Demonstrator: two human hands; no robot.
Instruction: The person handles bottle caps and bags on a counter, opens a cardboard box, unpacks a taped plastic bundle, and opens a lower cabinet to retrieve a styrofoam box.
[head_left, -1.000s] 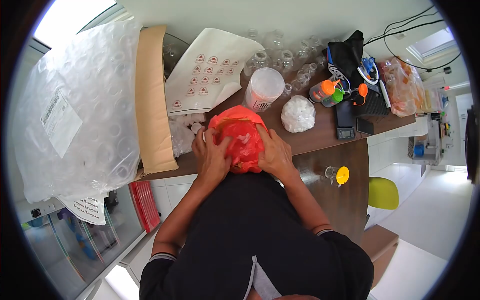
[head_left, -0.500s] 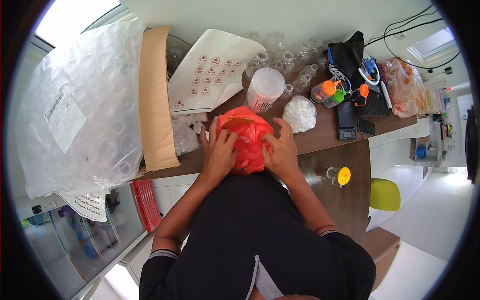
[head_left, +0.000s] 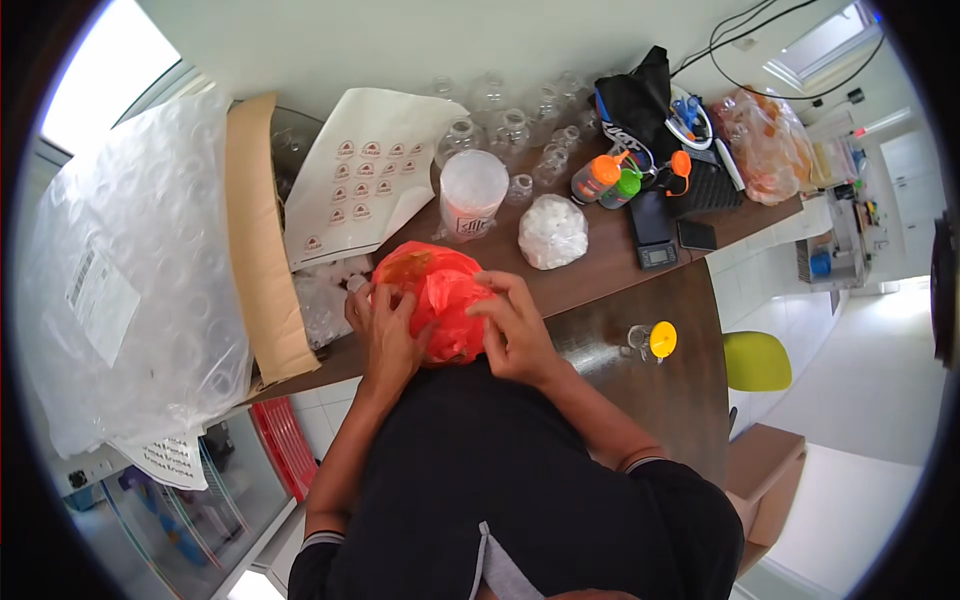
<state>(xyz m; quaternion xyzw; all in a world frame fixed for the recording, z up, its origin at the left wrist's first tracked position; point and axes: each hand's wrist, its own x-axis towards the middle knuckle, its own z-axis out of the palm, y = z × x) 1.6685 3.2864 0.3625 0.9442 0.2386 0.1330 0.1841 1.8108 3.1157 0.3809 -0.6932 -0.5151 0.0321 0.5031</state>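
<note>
A crumpled red plastic bag (head_left: 445,300) is right in front of my body at the shelf's edge, its mouth spread wide toward the top. Something brownish shows through its upper left part, too unclear to name. My left hand (head_left: 385,335) has its fingers curled over the bag's left rim. On the opposite side my right hand (head_left: 518,335) pinches the bag's right edge between thumb and fingers. Just beyond the bag stands a translucent plastic cup stack (head_left: 474,190) with dark print. A knotted clear bag of white pieces (head_left: 553,232) lies right of it.
Left are a bubble-textured plastic pack (head_left: 150,270) and a cardboard flap (head_left: 265,240). Behind lie a printed label sheet (head_left: 360,170) and several clear bottles (head_left: 510,130). Orange-capped bottle (head_left: 597,177), black scale (head_left: 656,255) and yellow-lidded jar (head_left: 661,340) are right.
The camera view has shifted, so the shelf things appear farther left. The bag's mouth looks wider and rounder. My right hand has turned inward, with its fingers closer together on the bag.
</note>
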